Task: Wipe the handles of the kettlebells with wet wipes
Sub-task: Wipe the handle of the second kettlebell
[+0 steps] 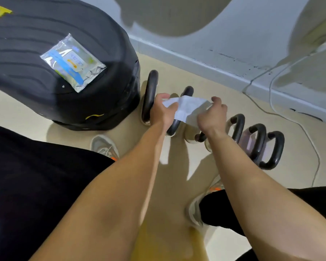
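Several kettlebells stand in a row on the floor along the wall, their black handles facing up. My left hand [163, 110] and my right hand [214, 115] each pinch one end of a white wet wipe [186, 108], stretched between them just above the second handle [187, 91]. The leftmost handle [150, 91] is beside my left hand. More handles [260, 140] run off to the right. A wet wipe pack [72, 62], silver with blue print, lies on the black tyre.
A big black tyre [45, 81] lies to the left of the kettlebells. A grey skirting board and wall [215, 59] run behind them. A white cable [290, 117] trails across the floor at right. My shoes [104, 146] stand close to the row.
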`<state>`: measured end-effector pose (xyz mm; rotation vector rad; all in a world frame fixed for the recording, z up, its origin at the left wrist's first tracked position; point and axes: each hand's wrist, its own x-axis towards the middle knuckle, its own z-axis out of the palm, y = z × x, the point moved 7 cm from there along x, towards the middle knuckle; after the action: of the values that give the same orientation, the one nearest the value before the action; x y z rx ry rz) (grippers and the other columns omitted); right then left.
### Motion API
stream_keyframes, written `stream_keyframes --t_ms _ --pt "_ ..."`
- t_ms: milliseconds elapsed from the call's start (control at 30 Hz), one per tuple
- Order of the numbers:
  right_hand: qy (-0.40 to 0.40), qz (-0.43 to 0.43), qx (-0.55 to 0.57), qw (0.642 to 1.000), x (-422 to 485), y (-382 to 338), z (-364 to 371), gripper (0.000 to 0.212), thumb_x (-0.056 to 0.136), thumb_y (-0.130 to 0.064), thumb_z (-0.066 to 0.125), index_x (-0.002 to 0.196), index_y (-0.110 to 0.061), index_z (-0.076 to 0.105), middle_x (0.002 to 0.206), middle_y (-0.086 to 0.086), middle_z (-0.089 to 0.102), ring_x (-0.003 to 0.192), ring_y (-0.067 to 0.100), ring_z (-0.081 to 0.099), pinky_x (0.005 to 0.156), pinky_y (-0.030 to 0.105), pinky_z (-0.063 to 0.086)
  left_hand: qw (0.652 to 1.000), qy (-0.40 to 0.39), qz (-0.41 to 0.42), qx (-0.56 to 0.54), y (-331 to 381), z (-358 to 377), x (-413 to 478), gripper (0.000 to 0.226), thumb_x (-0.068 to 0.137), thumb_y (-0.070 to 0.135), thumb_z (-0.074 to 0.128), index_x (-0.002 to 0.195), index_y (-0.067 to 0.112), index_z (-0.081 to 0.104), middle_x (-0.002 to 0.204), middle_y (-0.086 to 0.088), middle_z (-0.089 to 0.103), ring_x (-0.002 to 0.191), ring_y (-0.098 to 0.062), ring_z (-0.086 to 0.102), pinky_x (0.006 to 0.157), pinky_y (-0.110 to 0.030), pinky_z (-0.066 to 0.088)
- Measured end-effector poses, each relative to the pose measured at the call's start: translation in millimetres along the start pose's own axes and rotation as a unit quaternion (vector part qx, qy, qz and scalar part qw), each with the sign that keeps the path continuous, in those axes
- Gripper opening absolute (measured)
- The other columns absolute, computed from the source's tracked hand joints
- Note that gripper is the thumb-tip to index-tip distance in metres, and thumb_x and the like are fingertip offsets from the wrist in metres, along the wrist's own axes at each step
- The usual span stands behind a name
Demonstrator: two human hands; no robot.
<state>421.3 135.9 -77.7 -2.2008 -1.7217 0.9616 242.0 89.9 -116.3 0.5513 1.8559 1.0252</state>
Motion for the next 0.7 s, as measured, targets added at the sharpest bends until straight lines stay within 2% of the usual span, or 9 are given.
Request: stream_keyframes --t_ms 67,133,200,300,433,500,567,633,700 --pt "0.106 -0.041 -0.019 0.993 -10 -13 -8 0.058 0.09 -0.017 0.057 0.146 -0.014 0.043 0.146 0.014 0.042 0.127 0.036 0.049 0.107 0.047 0.043 1.0 0.015 -0.002 -0.012 -2 6 0 0.036 0.094 0.02 0.059 0.13 0.021 0.056 0.125 0.003 0.061 0.112 -0.016 0.057 0.096 -0.026 0.045" --pt "0.118 -0.038 0.006 0.992 -16 -22 -5 0.053 0.092 -0.025 0.059 0.142 -0.012 0.046 0.142 0.01 0.044 0.122 0.032 0.051 0.098 0.041 0.045 1.0 0.027 0.012 -0.005 -3 9 -6 0.032 0.095 0.021 0.055 0.126 0.021 0.061 0.124 0.004 0.063 0.112 -0.016 0.057 0.093 -0.024 0.044" --pt "-0.002 0.076 0.112 0.991 -7 -18 20 0.057 0.093 -0.035 0.059 0.142 -0.01 0.047 0.136 0.005 0.05 0.11 0.025 0.058 0.082 0.031 0.045 0.999 0.038 0.012 -0.008 -13 7 -11 0.033 0.097 0.024 0.051 0.129 0.021 0.061 0.13 0.003 0.061 0.12 -0.017 0.055 0.096 -0.024 0.041" --pt "-0.187 0.239 0.365 0.88 -7 -18 69 0.063 0.079 -0.037 0.072 0.134 -0.011 0.057 0.124 0.009 0.068 0.1 0.027 0.072 0.088 0.039 0.06 0.997 0.067 -0.044 -0.013 -41 2 -18 0.039 0.103 0.03 0.041 0.141 0.028 0.047 0.141 0.003 0.055 0.128 -0.02 0.049 0.102 -0.024 0.033" --pt "-0.195 0.218 0.426 0.856 2 -27 99 0.019 0.094 -0.019 0.07 0.107 -0.005 0.067 0.096 0.009 0.074 0.085 0.027 0.071 0.085 0.042 0.061 0.994 0.052 -0.1 -0.014 -69 11 -20 0.03 0.104 0.032 0.035 0.115 0.018 0.06 0.12 -0.005 0.063 0.111 -0.031 0.054 0.084 -0.029 0.034" --pt "-0.21 0.224 0.455 0.836 8 -25 105 0.015 0.095 -0.02 0.069 0.089 -0.007 0.071 0.088 0.011 0.073 0.087 0.032 0.069 0.099 0.049 0.055 0.989 0.057 -0.126 -0.045 -75 17 -14 0.03 0.103 0.032 0.035 0.108 0.015 0.058 0.118 -0.008 0.063 0.108 -0.031 0.054 0.085 -0.032 0.035" --pt "-0.225 0.234 0.486 0.811 22 -24 106 0.017 0.097 -0.02 0.065 0.089 -0.006 0.069 0.085 0.012 0.071 0.083 0.032 0.069 0.096 0.047 0.056 0.982 0.08 -0.15 -0.077 -78 21 -8 0.032 0.102 0.033 0.037 0.113 0.016 0.061 0.122 -0.008 0.063 0.111 -0.031 0.054 0.094 -0.034 0.039" --pt "-0.229 0.224 0.494 0.808 38 -34 106 0.015 0.099 -0.017 0.062 0.103 -0.004 0.066 0.088 0.018 0.073 0.078 0.03 0.071 0.077 0.03 0.059 0.979 0.093 -0.161 -0.088 -79 24 -4 0.03 0.1 0.031 0.04 0.114 0.019 0.064 0.122 -0.008 0.064 0.112 -0.03 0.054 0.099 -0.035 0.04" --pt "-0.208 0.17 0.428 0.863 55 -48 103 0.015 0.096 0.0 0.057 0.104 0.004 0.068 0.103 0.028 0.071 0.084 0.031 0.063 0.071 0.02 0.046 0.977 0.101 -0.151 -0.11 -78 25 -5 0.029 0.098 0.028 0.04 0.108 0.021 0.065 0.118 -0.007 0.066 0.11 -0.029 0.056 0.1 -0.036 0.042"
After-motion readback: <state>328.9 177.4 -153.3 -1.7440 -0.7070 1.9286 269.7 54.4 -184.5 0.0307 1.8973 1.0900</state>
